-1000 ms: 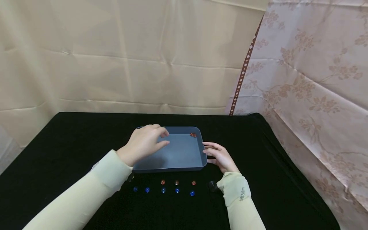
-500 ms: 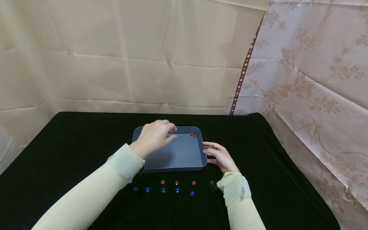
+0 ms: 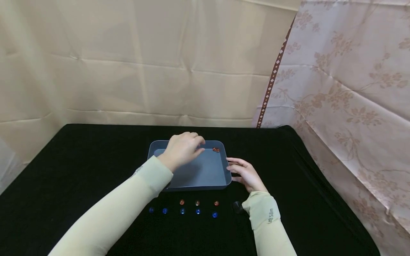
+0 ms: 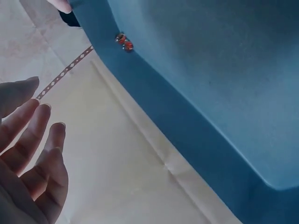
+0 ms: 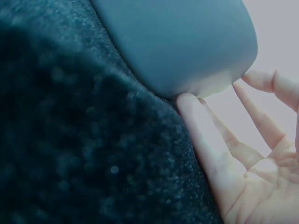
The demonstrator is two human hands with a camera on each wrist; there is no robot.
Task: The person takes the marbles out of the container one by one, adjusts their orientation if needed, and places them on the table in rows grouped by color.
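A shallow blue-grey tray (image 3: 205, 177) sits on the black cloth. Two orange marbles (image 3: 216, 150) lie together in its far right corner. Above the tray's left half hovers my left hand (image 3: 182, 149), fingers loosely bent; in the left wrist view that hand (image 4: 37, 154) shows nothing between thumb and fingers. My right hand (image 3: 246, 174) touches the tray's right side with its fingertips; in the right wrist view, straight fingers (image 5: 203, 126) meet the corner wall. In front of the tray lie three orange marbles (image 3: 197, 203) and a row of several blue marbles (image 3: 182, 211).
A black cloth (image 3: 96, 170) covers the table. Behind it hangs a cream curtain (image 3: 160, 71), with a floral curtain (image 3: 346, 89) on the right. A small black object (image 3: 237, 207) shows at the right wrist.
My left hand has moved right and slightly away over the tray, and its thumb and fingers have come closer together. The right hand, tray and marbles look unmoved.
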